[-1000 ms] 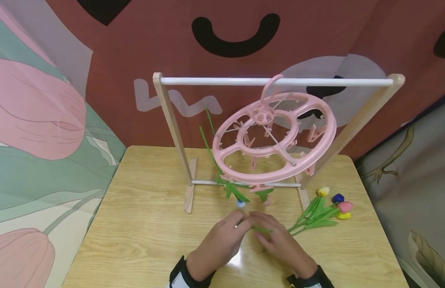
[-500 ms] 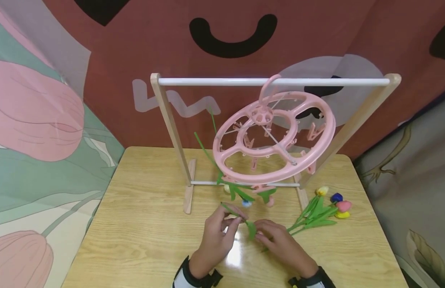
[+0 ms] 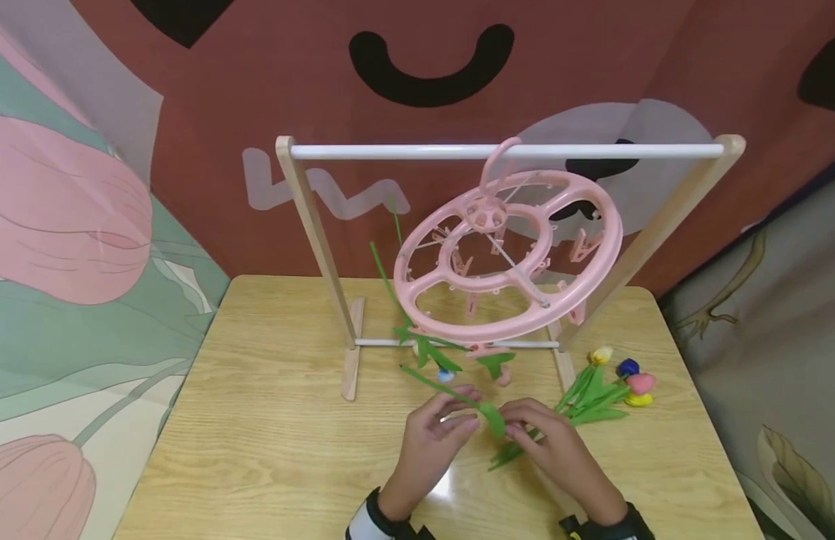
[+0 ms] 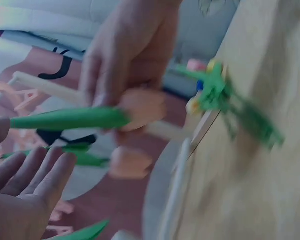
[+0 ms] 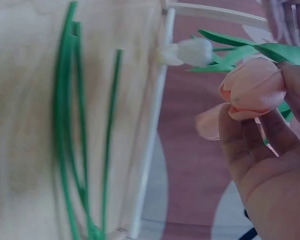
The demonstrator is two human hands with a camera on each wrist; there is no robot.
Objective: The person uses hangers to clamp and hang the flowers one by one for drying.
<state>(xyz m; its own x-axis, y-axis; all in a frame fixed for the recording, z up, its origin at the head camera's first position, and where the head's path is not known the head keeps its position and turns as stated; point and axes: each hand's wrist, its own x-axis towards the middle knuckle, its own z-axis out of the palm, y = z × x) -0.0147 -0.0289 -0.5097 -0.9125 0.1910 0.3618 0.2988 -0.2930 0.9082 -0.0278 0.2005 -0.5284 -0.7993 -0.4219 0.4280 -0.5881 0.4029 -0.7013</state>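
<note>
Right hand (image 3: 555,442): above the tabletop near its front edge; fingers curled round the orange-pink bloom of an artificial tulip (image 5: 252,87), the bloom pinched between thumb and fingertips in the right wrist view.
Left hand (image 3: 439,427): just beside the right hand, to its left; fingers straight and relaxed, palm up under the stem in the left wrist view; whether the fingertips touch the stem cannot be told.
Artificial tulip: held above the tabletop between the two hands; green stem (image 3: 439,384) runs up and left from the right hand toward the base of the rack; a green leaf (image 3: 493,418) hangs between the hands.
Tulip bunch (image 3: 606,386): lies on the tabletop right of the hands, near the rack's right foot; yellow, blue and pink heads point right, green stems point toward the right hand.
Round peg hanger (image 3: 508,259): pink plastic, tilted, hooked on the white rail; pink clips under its ring; several tulips hang from the clips head down.
Drying rack (image 3: 316,225): two wooden uprights with a white rail (image 3: 390,151) across the top and a thin white bar low down; stands on the tabletop behind the hands.
Tabletop (image 3: 255,420): light wood grain.
Backdrop (image 3: 66,210): printed fabric with large tulip shapes, behind and to both sides.
</note>
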